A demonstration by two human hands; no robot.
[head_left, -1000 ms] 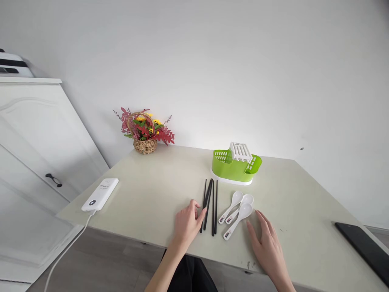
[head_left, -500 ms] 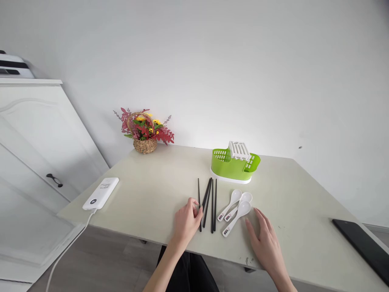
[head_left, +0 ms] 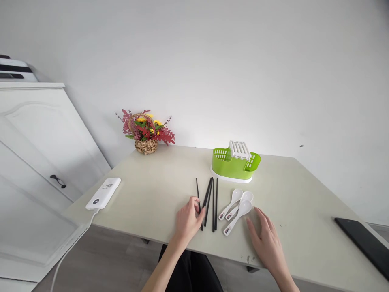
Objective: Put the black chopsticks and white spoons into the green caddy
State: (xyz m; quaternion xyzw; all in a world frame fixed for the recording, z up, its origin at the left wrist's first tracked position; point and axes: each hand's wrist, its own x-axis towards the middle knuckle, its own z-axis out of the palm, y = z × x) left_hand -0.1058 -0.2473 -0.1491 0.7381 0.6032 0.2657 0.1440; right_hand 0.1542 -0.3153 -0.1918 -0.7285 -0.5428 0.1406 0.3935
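Observation:
Thumb and fingers of my left hand [head_left: 189, 222] pinch the leftmost black chopstick [head_left: 197, 188], which lies slightly slanted on the table. Just right of it, several more black chopsticks [head_left: 213, 211] lie side by side, some crossing near their far ends. Three white spoons [head_left: 243, 209] with stickers on their handles overlap farther right. My right hand [head_left: 267, 242] rests beside the spoons, fingers apart and holding nothing. Behind the chopsticks and spoons stands a green utensil holder [head_left: 231, 168] with a white slotted top and white base.
A wicker basket of flowers [head_left: 146, 146] stands by the wall at the back left. On the left edge lies a white power bank [head_left: 103, 194] with a cable hanging down. A black phone [head_left: 363, 242] lies at the right. A white cabinet [head_left: 36, 170] adjoins the table's left.
The leftmost chopstick has turned a little, its far end tipping left, with my left hand on it. My right hand keeps its place by the spoons. The whole view shifts slightly.

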